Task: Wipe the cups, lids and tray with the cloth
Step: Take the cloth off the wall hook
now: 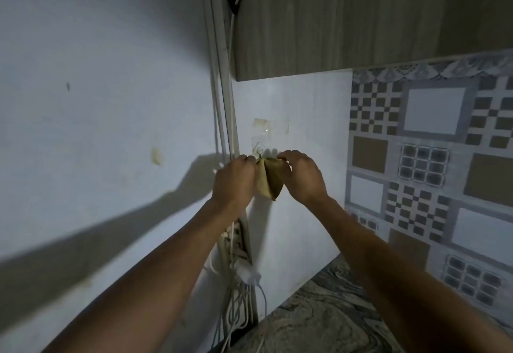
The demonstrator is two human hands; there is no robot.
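Where it is held up against the white wall panel (pixel 305 119), just under a small wire hook (pixel 259 153), the cloth (pixel 270 179) looks dull mustard-yellow with darker brown folds, bunched and tapering to a point at its lower end. The left hand (pixel 234 183) pinches its upper left edge with curled fingers, and the right hand (pixel 302 176) grips its upper right corner, fingers bent over the fabric. Below are a white power strip (pixel 245 270) with tangled cables, a marbled countertop (pixel 319 313), and patterned tiles (pixel 433 158) to the right.

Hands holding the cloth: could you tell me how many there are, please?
2: the left hand pinches the cloth at its left edge, the right hand at its top.
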